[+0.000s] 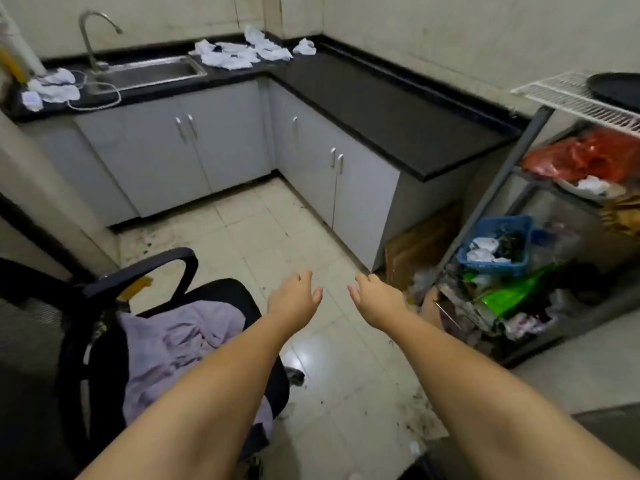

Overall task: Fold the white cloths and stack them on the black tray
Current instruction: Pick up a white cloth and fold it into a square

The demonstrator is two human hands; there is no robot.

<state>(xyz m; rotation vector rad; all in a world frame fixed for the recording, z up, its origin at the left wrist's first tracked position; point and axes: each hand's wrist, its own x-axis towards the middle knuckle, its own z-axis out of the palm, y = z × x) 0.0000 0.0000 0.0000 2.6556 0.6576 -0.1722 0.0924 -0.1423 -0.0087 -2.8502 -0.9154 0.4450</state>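
Fingers [317, 292] loosely curled on both sides, gripping nothing: left hand [296, 299] and right hand [372, 299] stretched forward side by side over pale floor tiles [294, 230], palms down, thumbs toward each other, a small gap between them. Below the left forearm, black office chair [173, 268] with a crumpled lilac cloth [169, 341] heaped on its seat. To the right, grey metal shelf rack [485, 216] crammed with clutter: blue plastic basket [495, 247], green bag [509, 292], red plastic bag [585, 154]. On the rack's top white wire shelf [561, 95], round black tray [616, 90] (only partly in view, cut by the frame edge). Further off, L-shaped black countertop [398, 109] over grey cabinets [214, 140]. Crumpled white cloths [239, 53] scattered in the far corner of the counter, well apart from both hands; more white cloths [55, 86] bunched left of the steel sink [152, 71] with its curved tap [90, 32].
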